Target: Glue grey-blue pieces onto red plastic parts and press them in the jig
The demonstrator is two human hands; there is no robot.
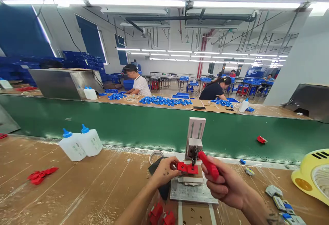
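My left hand (167,171) pinches the left end of a red plastic part (187,167), which lies on a small block on the metal base plate (190,192) of a bench press (195,132). The dark tip of the press sits just above the part's right half. My right hand (226,180) is wrapped round the red handle (208,166) of the press, to the right of the part. Below my left hand several more red parts (156,213) lie on the bench, partly blurred.
Two white bottles (83,143) with blue caps and a red pile (41,175) are at left. Grey and blue pieces (279,201) and a yellow fan (313,177) are at right. A green conveyor (128,125) runs behind; two people sit beyond it near blue parts (167,101).
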